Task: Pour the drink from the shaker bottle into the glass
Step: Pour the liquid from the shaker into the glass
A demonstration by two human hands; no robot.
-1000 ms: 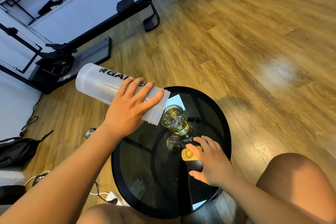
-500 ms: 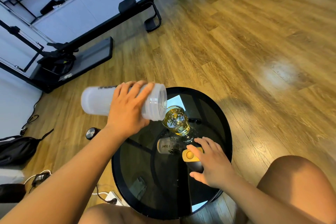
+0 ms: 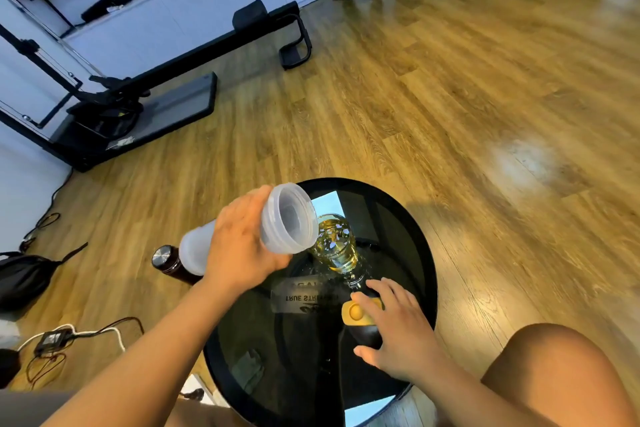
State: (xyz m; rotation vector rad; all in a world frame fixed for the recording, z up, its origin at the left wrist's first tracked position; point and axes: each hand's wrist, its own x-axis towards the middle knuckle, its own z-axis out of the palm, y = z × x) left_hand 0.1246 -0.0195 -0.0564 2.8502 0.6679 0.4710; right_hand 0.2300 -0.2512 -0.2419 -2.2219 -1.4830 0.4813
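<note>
My left hand (image 3: 239,246) grips a translucent white shaker bottle (image 3: 287,218), held in the air and tilted, its open mouth turned toward me just left of the glass. The clear glass (image 3: 336,246) stands on the round black glass table (image 3: 415,236) and holds yellow drink. The bottle looks empty inside. My right hand (image 3: 398,329) rests on a black lid with a yellow cap (image 3: 360,314) that lies on the table in front of the glass.
A dark flask with a metal top (image 3: 166,262) stands on the wooden floor left of the table. Cables and a power adapter (image 3: 52,340) lie at the lower left, beside a black bag (image 3: 24,274). Black exercise equipment (image 3: 138,97) lies behind. My knee (image 3: 554,374) is at the right.
The bottle has swung from steeply tipped over the glass back toward level, then its mouth rose and turned toward me. My right hand has stayed on the lid.
</note>
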